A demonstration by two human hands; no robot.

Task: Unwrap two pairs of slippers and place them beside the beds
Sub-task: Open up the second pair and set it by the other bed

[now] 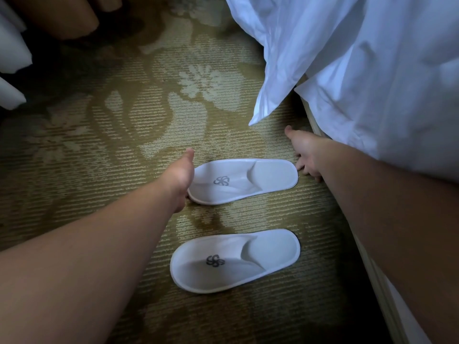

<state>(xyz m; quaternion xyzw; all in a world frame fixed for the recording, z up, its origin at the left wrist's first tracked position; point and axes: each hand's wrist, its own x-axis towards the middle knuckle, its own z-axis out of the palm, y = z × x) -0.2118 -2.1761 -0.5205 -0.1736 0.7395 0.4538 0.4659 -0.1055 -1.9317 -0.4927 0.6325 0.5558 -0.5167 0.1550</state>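
Near slipper [236, 260] on carpet [99, 135], hands flanking far slipper [244, 181]

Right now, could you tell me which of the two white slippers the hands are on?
The far slipper: the left hand is at its heel and the right hand at its toe. The near slipper lies untouched.
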